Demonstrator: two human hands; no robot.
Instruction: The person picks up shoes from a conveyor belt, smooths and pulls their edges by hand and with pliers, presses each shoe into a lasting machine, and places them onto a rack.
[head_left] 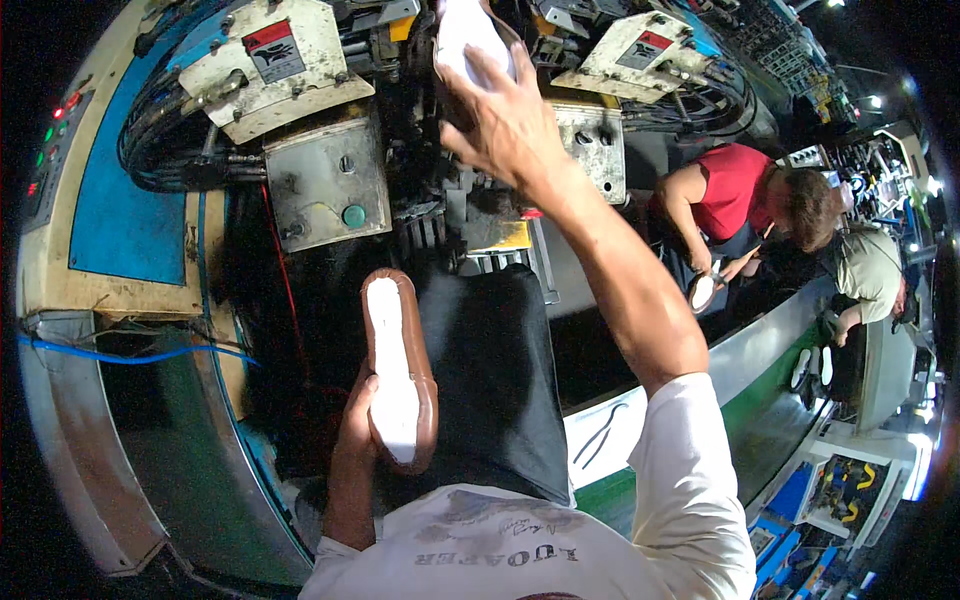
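Observation:
My left hand (356, 425) is closed round the side of a brown shoe upper (427, 360). It is held sole-up over my lap, and its white underside (395, 345) faces me. At the top middle, my right hand (505, 125) reaches out to a second shoe (468, 35), also white underneath, which sits in the machine. The fingers spread over that white underside and bend at its edges, while the thumb stands off to the left. Part of the second shoe is cut off by the top of the picture.
Two pale guard plates (275, 65) (640, 55) flank the machine. Below the left one hangs a metal box with a green button (353, 216). A control panel (52, 150) stands far left. To the right, a person in red (735, 195) holds a shoe beside a metal-edged green conveyor (770, 410).

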